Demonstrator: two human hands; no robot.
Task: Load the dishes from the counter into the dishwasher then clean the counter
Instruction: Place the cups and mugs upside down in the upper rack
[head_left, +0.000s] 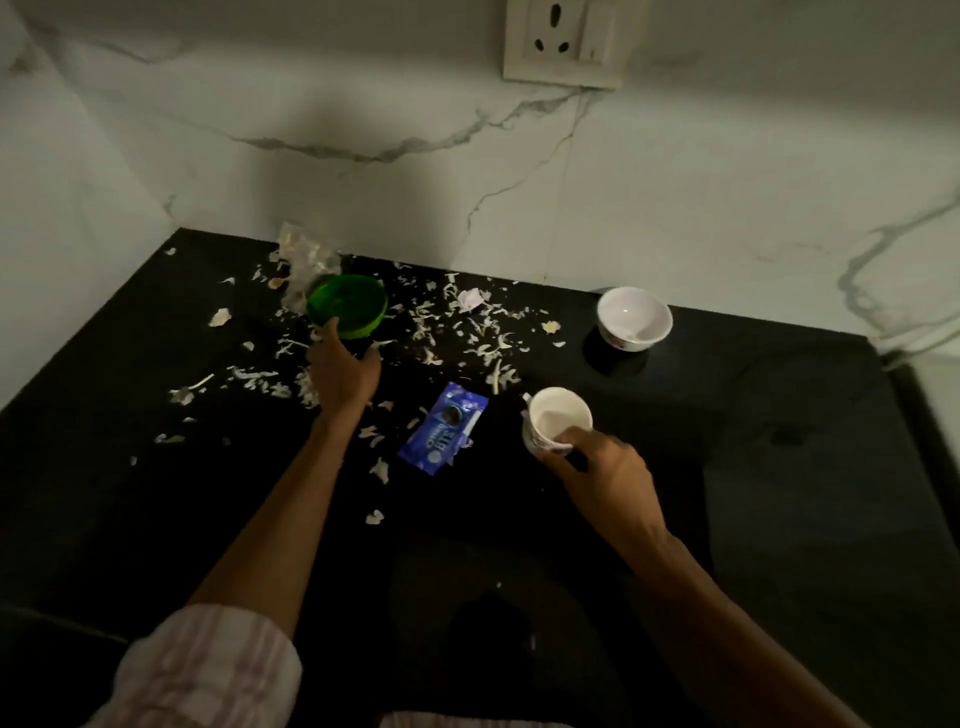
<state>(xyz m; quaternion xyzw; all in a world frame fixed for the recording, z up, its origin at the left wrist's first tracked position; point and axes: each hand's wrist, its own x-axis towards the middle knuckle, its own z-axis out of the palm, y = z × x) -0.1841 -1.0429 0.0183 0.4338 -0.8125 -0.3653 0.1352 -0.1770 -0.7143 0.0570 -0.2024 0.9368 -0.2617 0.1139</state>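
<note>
Fingers of left hand (344, 375) round blurred green bowl (347, 306), right hand (608, 475) apparently gripping white cup (558, 427).

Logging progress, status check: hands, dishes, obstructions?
Left hand grips green bowl. Right hand holds white cup. White bowl untouched on counter. Peel scraps, blue wrapper between.

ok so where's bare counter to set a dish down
Free: the right end of the black counter, past the white bowl and white cup; also the near left corner. Crowded: the scraps between green bowl and Oreo packet.
</note>
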